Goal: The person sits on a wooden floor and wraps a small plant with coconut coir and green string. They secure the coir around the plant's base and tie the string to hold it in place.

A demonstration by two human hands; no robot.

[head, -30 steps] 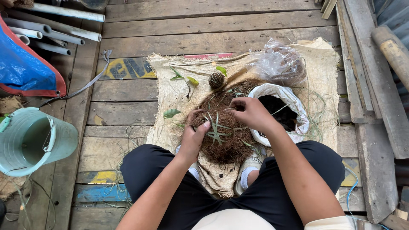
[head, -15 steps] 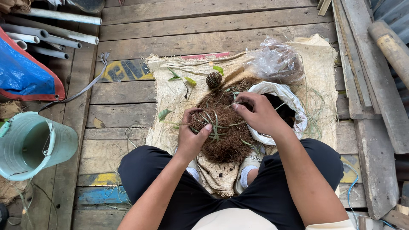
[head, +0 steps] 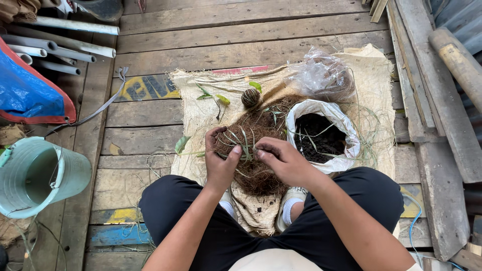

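Observation:
I sit on a wooden floor with a burlap sack point(head: 201, 108) spread before me. On it lies a mound of brown coconut fibre point(head: 258, 175) wound with green grass strands. My left hand point(head: 221, 160) cups the mound's left side, thumb pressed on top. My right hand point(head: 282, 159) pinches the strands at the mound's top middle, fingertips almost meeting the left thumb. A small finished fibre ball point(head: 250, 97) with a green sprout sits just beyond the mound.
A white sack of dark soil point(head: 321, 138) stands open right of the mound, a clear plastic bag point(head: 321, 75) behind it. Loose leaves lie on the burlap. A pale green bucket point(head: 37, 175) is at left, white pipes point(head: 65, 50) and a blue tarp point(head: 27, 93) at far left. Timber lies at right.
Both hands have drawn closer together on the mound. My right hand moved from the mound's upper right towards its middle, and the left thumb came up to meet it.

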